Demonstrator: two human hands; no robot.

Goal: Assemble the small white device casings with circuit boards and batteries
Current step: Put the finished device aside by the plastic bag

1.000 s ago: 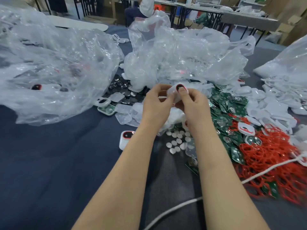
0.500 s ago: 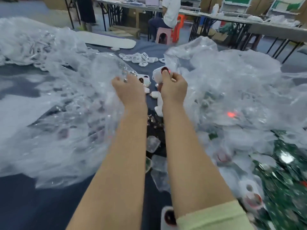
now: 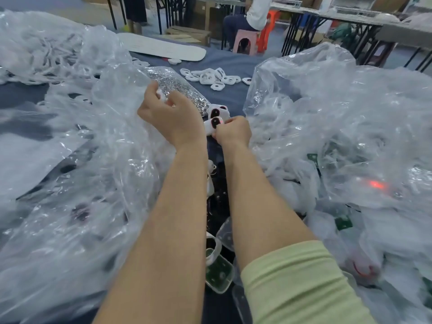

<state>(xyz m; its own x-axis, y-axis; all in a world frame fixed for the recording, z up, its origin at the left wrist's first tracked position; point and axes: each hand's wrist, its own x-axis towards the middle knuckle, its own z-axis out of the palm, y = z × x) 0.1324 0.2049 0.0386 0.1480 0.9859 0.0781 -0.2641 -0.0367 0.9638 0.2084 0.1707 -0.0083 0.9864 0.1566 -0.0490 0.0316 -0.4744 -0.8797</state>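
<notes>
Right hand fingers clamp a white casing, beside a second casing; left hand fingers curl against a bag of silver parts; what they grip cannot be told.

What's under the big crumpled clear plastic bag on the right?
Green circuit boards and a red glow show through the clear plastic bag; its crumpled folds hide everything else.
</notes>
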